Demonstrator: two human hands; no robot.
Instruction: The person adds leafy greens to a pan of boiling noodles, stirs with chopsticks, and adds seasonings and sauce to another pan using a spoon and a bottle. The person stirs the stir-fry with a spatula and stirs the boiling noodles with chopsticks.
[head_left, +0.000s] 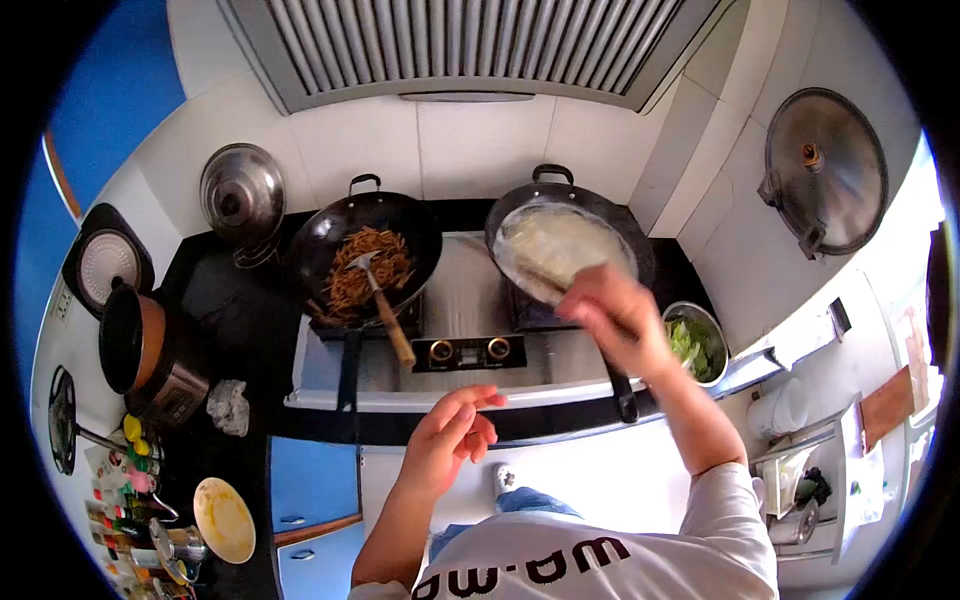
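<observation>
Head view: the right hand (615,315) is above the near rim of the right wok (645,245), fingers closed around a slim, blurred utensil (545,277) angled over the pale contents (560,240); whether its tip touches them, I cannot tell. Near the front edge of the stove (460,290), the left hand (452,432) is raised, palm bare, fingers loosely bent and spread. The left wok (418,218) sits on the stove's left side, holding brown strips (345,285) and a spatula (392,325), whose wooden handle slants over the near rim. By the right edge of the worktop (225,290) stands a bowl (721,362) of greens (688,345); a plate (225,520) lies near its lower left corner.
</observation>
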